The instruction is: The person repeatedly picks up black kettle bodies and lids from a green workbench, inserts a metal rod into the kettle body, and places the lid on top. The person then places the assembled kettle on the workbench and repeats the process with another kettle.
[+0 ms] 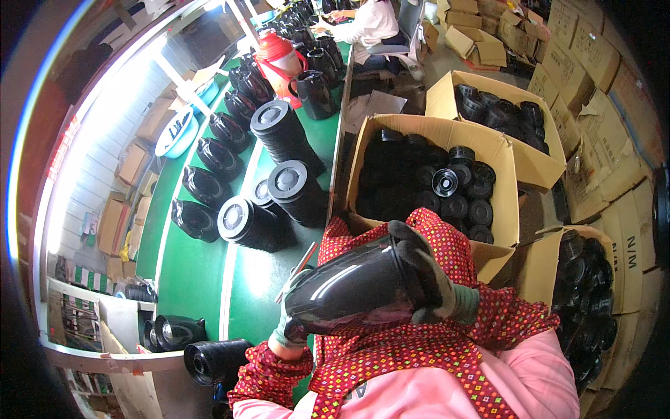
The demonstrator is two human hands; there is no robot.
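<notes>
I hold a glossy black vacuum jug body on its side above my lap, at the edge of the green bench. My left hand, in a pale green glove, supports the left end of the jug. A thin red and light-coloured strip-like object shows beside the left fingers; whether they hold it is hard to tell. My right hand, in a dark-palmed glove, wraps around the jug's right end, with fingers over the top and the thumb below. Both hands partly hide the jug's ends.
Stacks of black round parts and a row of black jug bodies stand on the green bench. Beyond is a red flask. Right of me, a cardboard box holds black lids. A person sits farther along.
</notes>
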